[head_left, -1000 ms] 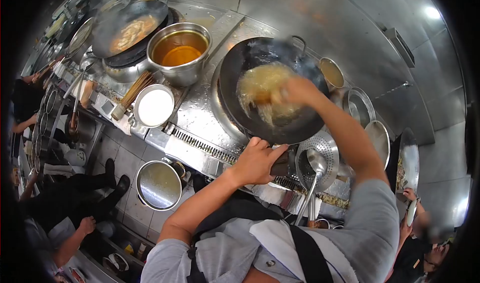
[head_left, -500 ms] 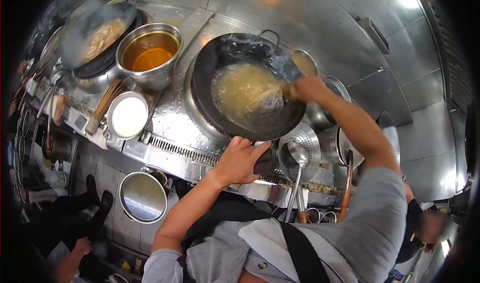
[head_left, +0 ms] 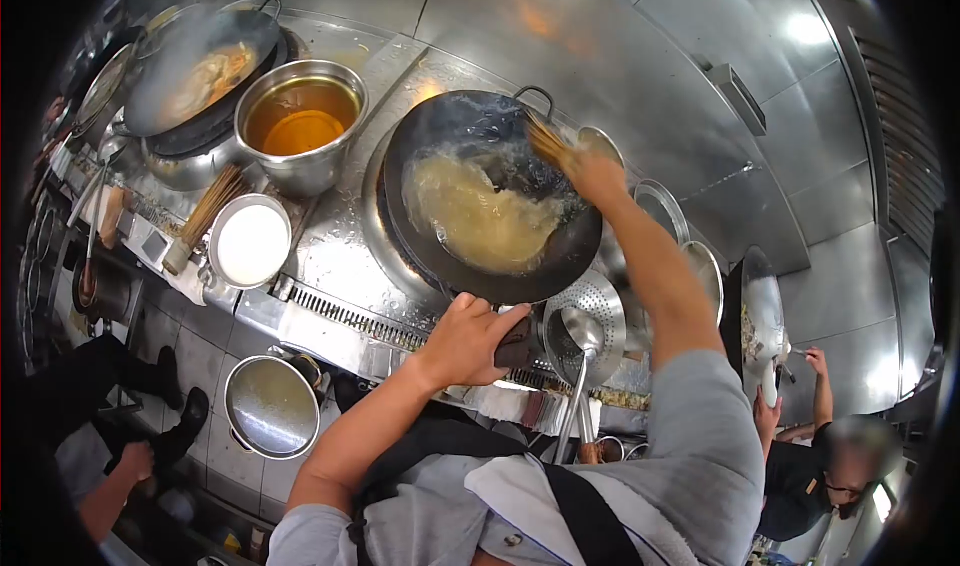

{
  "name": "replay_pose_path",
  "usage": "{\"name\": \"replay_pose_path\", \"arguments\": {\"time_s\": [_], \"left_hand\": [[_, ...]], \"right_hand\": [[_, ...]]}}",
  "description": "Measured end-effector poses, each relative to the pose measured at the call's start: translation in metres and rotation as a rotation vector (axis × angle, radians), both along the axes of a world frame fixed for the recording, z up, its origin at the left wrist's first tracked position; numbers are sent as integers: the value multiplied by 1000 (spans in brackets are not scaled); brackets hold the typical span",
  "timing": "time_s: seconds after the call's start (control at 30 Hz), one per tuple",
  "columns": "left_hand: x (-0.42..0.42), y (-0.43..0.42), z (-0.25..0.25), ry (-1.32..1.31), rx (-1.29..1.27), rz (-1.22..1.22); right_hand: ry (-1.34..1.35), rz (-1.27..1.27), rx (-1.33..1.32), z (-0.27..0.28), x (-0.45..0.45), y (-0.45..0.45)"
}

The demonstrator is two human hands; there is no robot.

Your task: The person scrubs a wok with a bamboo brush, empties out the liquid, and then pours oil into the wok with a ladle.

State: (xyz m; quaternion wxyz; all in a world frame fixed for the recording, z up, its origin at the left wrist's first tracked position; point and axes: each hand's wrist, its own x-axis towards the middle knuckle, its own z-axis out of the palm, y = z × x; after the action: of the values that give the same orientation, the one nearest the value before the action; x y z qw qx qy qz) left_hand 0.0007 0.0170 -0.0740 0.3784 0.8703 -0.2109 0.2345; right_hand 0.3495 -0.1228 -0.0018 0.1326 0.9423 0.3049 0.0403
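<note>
Head view: a black wok (head_left: 575,251) holding cloudy, yellowish liquid (head_left: 480,211) sits on the stove at the centre. The right hand (head_left: 597,178) has its fingers closed around a bamboo wok brush (head_left: 547,140), whose bristles point toward one o'clock of the wok; contact with its wall cannot be confirmed. The left hand (head_left: 463,343) is at the wok's six o'clock rim, thumb extended, other fingers curled; its grip is hidden. A perforated strainer (head_left: 606,316) lies at five o'clock, a ladle (head_left: 583,328) resting in it. A steel pot (head_left: 310,174) of amber liquid stands at ten o'clock.
</note>
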Motion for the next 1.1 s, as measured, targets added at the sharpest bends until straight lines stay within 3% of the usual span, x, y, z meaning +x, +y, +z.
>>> {"name": "replay_pose_path", "arguments": {"time_s": [0.03, 0.07, 0.13, 0.17, 0.3, 0.37, 0.47, 0.57, 0.63, 0.73, 0.83, 0.93, 1.1], "left_hand": [[-1, 0, 3, 12, -16, 7], [-1, 4, 5, -12, -4, 10], [-3, 8, 7, -44, 8, 9], [-4, 5, 10, 82, 20, 14], [0, -1, 2, -54, 10, 50], [-2, -2, 1, -32, -18, 48], [-1, 2, 1, 4, -11, 39], [1, 2, 5, 58, -15, 8], [3, 2, 1, 36, -18, 11], [-3, -1, 1, 50, -16, -3], [3, 1, 1, 25, -26, 15], [4, -1, 2, 71, -23, 20], [1, -7, 5, 94, 7, 8]], "right_hand": [[55, 92, 38, 2, 0, 42], [83, -140, 311, -7, -12, 90], [151, -364, 589, -20, -40, 142], [217, -332, 575, -4, -76, 147], [250, 150, 359, -28, -153, 100], [297, 302, 231, -9, -184, 45], [332, 222, -235, 47, -167, -5], [225, 174, -613, 47, -77, 5], [125, 71, -346, 34, -26, 41], [162, -3, -196, 18, -18, 37], [163, 200, -297, 28, -48, -5], [213, 109, -337, 26, -28, 13], [188, 70, -60, -9, -24, 40]]}}
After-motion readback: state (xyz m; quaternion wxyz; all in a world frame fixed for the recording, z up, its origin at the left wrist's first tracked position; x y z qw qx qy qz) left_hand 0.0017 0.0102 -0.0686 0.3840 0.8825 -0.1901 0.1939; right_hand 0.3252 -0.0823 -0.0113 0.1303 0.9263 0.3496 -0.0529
